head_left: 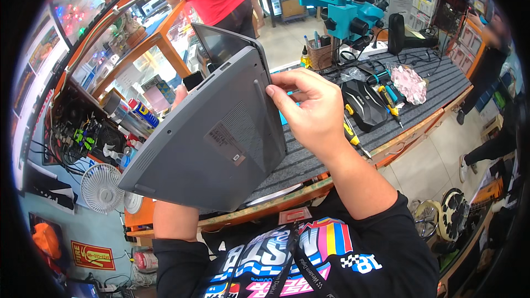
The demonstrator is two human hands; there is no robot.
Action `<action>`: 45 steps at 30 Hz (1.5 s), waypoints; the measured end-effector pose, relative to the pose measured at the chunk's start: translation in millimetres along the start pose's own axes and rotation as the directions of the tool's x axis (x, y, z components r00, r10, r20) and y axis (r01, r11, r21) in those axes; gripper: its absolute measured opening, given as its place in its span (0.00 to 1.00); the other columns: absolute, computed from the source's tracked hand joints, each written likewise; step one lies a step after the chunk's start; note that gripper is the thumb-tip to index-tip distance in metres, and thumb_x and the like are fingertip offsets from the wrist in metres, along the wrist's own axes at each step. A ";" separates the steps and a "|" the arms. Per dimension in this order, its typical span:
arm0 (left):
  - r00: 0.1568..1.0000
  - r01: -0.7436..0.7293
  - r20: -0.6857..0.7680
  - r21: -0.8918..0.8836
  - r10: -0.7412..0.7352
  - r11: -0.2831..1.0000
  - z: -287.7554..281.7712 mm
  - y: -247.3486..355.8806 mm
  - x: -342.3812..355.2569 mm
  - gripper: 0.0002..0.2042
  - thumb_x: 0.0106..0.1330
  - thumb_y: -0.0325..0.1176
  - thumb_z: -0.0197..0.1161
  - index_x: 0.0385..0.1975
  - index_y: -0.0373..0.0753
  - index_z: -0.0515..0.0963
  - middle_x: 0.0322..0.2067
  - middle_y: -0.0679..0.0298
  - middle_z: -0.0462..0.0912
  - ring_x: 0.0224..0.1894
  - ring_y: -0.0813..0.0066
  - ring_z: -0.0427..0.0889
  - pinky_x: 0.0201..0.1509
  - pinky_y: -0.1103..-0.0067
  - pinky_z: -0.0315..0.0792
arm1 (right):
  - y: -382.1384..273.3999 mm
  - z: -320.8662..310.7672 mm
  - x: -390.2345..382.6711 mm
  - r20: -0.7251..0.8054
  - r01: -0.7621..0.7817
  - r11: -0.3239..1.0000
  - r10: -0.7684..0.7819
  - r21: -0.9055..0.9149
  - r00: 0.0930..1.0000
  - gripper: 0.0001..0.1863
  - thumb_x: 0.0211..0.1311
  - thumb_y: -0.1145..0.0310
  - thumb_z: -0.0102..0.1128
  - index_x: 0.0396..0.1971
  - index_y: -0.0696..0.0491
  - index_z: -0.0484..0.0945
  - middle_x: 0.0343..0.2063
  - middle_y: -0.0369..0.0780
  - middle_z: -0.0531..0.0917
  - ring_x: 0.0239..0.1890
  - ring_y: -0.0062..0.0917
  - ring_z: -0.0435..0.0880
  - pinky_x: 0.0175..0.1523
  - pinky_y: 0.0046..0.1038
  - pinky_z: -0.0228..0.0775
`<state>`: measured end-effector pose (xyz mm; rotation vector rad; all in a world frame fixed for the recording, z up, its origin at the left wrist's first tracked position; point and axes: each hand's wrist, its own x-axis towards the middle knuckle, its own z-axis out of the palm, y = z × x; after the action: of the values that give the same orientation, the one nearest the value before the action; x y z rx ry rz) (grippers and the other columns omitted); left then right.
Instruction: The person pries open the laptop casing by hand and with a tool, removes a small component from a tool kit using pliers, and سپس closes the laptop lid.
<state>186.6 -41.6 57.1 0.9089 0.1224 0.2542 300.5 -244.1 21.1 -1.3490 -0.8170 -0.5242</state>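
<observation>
Laptop [204,113], grey, is held up in the air left of the frame's centre, tilted on a slant with its underside turned toward the camera. A pale label [225,142] sits low on that underside, beside a vent grille, and the dark screen [218,41] shows past the upper edge, opened away from the base.

The right hand [314,105], near the centre of the frame, has its thumb and index finger nearly closed together at the laptop's right-hand edge, the thumb lying on the near side; the fingers appear to pinch that edge. The left hand [179,96] is mostly hidden behind the laptop, with only a bit showing at its left edge, so I cannot tell how far its fingers are open or how they grip.

Below and to the right runs the bench [309,157], topped with a ribbed dark mat. On it, right of centre, lie a black angular box [361,105], a yellow-and-black screwdriver [356,140] just beside it, and a crumpled pink cloth [408,84]. A teal microscope [353,19] stands in the upper right, near a pen holder [320,54]. A white fan [102,187] is at the lower left.
</observation>
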 end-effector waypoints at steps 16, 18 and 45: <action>0.966 -0.001 0.256 -0.144 0.038 0.990 -2.9 -1.2 -6.7 0.48 0.76 0.78 0.54 0.73 0.35 0.78 0.65 0.48 0.86 0.63 0.56 0.87 0.68 0.63 0.82 | -4.1 1.1 2.2 -0.006 -0.009 1.000 0.009 -0.020 1.000 0.06 0.65 0.80 0.74 0.40 0.64 0.90 0.33 0.45 0.90 0.34 0.29 0.93 0.41 0.28 0.86; 0.923 0.027 0.383 -0.158 0.036 0.987 -11.3 2.5 1.3 0.49 0.76 0.78 0.54 0.74 0.32 0.76 0.67 0.48 0.85 0.64 0.57 0.86 0.69 0.64 0.81 | -4.5 -0.3 3.3 -0.001 -0.012 1.000 0.012 -0.012 1.000 0.06 0.65 0.80 0.74 0.40 0.64 0.90 0.33 0.45 0.90 0.34 0.29 0.93 0.41 0.28 0.86; 0.867 -0.037 0.494 -0.075 0.069 0.997 8.9 7.3 6.4 0.50 0.76 0.78 0.53 0.75 0.31 0.73 0.63 0.45 0.87 0.60 0.54 0.90 0.63 0.59 0.87 | -12.4 2.5 10.0 -0.019 -0.011 0.999 0.011 -0.032 1.000 0.05 0.64 0.79 0.75 0.37 0.63 0.90 0.31 0.43 0.90 0.31 0.28 0.91 0.39 0.28 0.82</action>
<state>193.4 -42.4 68.4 0.8899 -0.3898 0.0664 297.0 -242.6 36.8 -1.3756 -0.7882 -0.5430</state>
